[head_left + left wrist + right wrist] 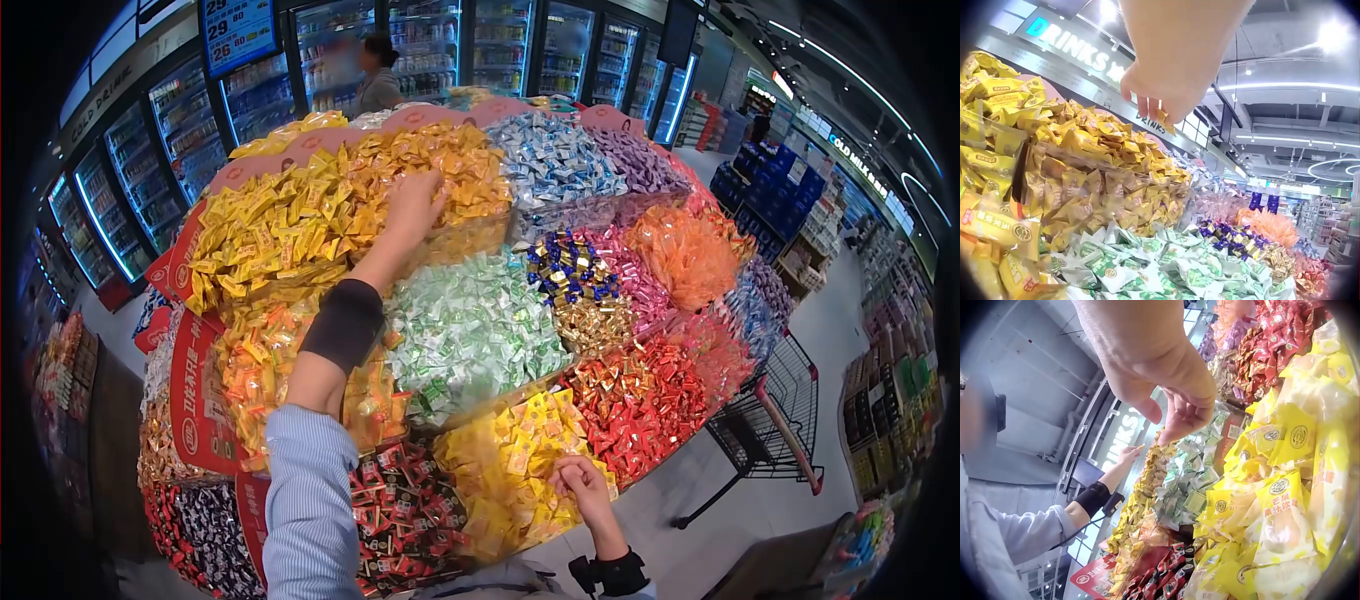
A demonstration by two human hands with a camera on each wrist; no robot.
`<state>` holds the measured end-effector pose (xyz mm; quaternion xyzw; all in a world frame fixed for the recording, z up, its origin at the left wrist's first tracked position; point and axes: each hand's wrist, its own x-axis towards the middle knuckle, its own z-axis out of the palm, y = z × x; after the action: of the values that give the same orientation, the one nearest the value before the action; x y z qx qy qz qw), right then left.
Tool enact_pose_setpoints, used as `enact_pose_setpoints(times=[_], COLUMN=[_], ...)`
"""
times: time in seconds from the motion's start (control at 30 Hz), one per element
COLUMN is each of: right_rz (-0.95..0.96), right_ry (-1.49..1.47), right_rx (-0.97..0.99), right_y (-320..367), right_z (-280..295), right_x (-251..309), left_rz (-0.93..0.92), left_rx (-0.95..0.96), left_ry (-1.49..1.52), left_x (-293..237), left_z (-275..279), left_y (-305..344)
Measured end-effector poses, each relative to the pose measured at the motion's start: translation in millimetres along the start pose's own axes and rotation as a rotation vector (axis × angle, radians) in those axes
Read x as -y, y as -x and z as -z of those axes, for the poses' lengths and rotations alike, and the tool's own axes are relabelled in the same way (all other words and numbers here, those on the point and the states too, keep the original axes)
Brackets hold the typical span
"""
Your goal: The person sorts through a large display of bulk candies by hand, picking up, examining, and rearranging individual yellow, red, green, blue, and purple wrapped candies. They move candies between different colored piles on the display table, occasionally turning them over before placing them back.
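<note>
My left hand (pixel 415 208) is stretched out over the heap of gold-orange wrapped candies (pixel 470 165) at the back. In the left wrist view, the fingers of the left hand (pixel 1169 84) pinch one gold-wrapped candy (pixel 1165 120) above the heap. The right wrist view also shows that small candy (pixel 1142 447) at the left fingertips. My right hand (pixel 588 488) hovers above the yellow packets (pixel 540 430) at the near edge. Its fingers hang loosely curled with nothing visible in them, and in the right wrist view this hand (pixel 1166 387) is beside the yellow packets.
Green-white candies (pixel 475 335) lie between the hands, with red candies (pixel 640 400) and orange bundled packets (pixel 690 255) to the right. Clear dividers separate the heaps. A shopping cart (pixel 775 410) stands at the right. Behind the display, a person (pixel 380 85) is near the glass-door coolers.
</note>
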<state>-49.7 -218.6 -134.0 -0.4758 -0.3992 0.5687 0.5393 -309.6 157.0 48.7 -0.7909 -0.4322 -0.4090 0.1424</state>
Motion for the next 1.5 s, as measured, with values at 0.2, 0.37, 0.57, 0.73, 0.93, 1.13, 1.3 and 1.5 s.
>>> enact_pose_setpoints(times=[0.2, 0.37, 0.57, 0.73, 0.93, 1.13, 1.3, 1.5], right_rz=[-0.037, -0.066, -0.067, -0.029, 0.008, 0.059, 0.075, 0.046], right_ry=[0.031, 0.024, 0.026, 0.03, 0.028, 0.057, 0.211, 0.219], right_rx=[0.0, 0.008, 0.033, 0.024, 0.002, -0.043, -0.055, -0.031], right_y=[-20, -25, -28, -21, -9, 7, 25, 45], right_z=[3, -3, -4, -4, 1, 5, 7, 12], right_x=[-8, -6, -9, -7, -10, -8, -12, -29], left_rz=[-0.068, -0.104, -0.232, -0.226, -0.183, -0.11, -0.2, -0.121], left_rx=[0.029, -0.047, 0.018, -0.025, -0.002, -0.07, -0.237, -0.181], left_ry=[-0.202, -0.302, -0.274, -0.265, -0.236, -0.059, 0.138, 0.259], left_x=[13, 12, 14, 10, 3, -38, -108, -173], left_z=[-40, -39, -35, -41, -32, 18, 111, 182], left_y=[-1, 0, -3, -2, -3, 7, 55, 155])
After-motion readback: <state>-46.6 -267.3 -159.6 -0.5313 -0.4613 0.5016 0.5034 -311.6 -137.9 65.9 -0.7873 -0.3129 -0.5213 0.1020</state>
